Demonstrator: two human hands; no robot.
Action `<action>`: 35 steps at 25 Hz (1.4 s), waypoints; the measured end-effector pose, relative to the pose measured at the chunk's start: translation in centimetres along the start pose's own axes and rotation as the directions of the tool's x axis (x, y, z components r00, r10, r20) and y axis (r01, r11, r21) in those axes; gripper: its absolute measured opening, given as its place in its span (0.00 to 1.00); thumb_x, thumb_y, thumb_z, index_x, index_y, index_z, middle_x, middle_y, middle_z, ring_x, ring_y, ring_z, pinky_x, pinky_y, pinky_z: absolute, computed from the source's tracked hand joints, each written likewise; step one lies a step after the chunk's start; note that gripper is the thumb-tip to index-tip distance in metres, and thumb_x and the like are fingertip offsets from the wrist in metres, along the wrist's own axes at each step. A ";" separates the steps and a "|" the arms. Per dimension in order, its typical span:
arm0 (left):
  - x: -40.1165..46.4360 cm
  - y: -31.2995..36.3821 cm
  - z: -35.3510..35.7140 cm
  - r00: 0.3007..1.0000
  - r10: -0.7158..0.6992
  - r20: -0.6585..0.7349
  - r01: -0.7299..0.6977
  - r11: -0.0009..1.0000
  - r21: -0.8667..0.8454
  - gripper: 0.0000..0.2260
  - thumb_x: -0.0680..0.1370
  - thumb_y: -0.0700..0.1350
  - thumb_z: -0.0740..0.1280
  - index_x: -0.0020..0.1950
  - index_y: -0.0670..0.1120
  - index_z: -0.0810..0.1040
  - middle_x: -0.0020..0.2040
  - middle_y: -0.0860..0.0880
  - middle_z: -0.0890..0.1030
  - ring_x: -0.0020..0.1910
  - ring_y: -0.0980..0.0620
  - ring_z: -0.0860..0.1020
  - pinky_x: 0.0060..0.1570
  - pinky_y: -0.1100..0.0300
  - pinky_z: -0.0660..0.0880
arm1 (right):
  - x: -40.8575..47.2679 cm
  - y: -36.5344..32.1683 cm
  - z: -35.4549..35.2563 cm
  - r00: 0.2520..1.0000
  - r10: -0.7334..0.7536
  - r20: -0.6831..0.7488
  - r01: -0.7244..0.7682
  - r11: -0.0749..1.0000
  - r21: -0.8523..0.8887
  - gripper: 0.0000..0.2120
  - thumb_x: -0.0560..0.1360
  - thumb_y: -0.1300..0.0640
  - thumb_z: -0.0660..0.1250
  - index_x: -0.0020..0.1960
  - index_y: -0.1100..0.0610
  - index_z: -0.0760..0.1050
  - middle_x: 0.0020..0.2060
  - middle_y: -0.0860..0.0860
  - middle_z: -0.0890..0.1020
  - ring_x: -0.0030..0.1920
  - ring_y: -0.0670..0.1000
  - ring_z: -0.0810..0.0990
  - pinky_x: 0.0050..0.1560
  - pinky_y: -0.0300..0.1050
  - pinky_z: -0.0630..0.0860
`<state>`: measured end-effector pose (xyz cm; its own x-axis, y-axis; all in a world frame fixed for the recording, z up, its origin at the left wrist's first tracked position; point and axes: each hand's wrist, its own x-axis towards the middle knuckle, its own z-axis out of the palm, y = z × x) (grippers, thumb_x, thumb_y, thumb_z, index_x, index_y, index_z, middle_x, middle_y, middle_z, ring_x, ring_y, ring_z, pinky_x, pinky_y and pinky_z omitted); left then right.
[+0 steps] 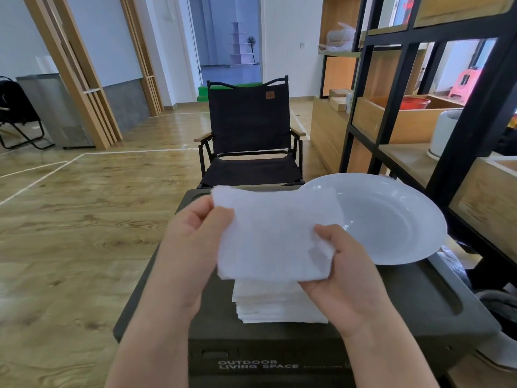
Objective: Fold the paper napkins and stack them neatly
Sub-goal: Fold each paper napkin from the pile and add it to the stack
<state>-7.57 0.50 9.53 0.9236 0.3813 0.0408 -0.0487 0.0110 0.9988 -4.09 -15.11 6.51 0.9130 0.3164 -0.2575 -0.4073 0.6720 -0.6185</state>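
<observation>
A white paper napkin (pixel 274 233) is held up in the air above the dark box lid (pixel 414 298). My left hand (pixel 193 242) pinches its upper left corner between thumb and fingers. My right hand (pixel 344 273) grips its lower right edge, thumb on top. Directly below, a stack of white napkins (pixel 277 303) lies on the lid, partly hidden by the held napkin and my right hand.
A white deep plate (pixel 391 219) sits on the lid's far right corner. A black folding chair (pixel 249 135) stands just beyond the box. A black-framed wooden shelf (pixel 464 141) runs along the right. Wooden floor spreads out to the left.
</observation>
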 end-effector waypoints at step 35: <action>-0.6 -1.0 0.6 0.876 0.160 0.455 -0.428 0.691 0.582 0.07 0.77 0.55 0.63 0.44 0.58 0.80 0.36 0.57 0.79 0.34 0.59 0.74 0.33 0.67 0.68 | -1.0 -1.9 -0.8 0.850 -0.399 0.344 0.477 0.305 -0.824 0.07 0.70 0.46 0.68 0.47 0.40 0.81 0.45 0.39 0.82 0.50 0.40 0.79 0.47 0.39 0.77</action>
<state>-7.87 -0.28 8.56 0.9744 -0.0845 0.2082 -0.2075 -0.6938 0.6896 -4.17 -17.23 7.34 0.9306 0.2312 0.2837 0.3302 -0.1957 -0.9234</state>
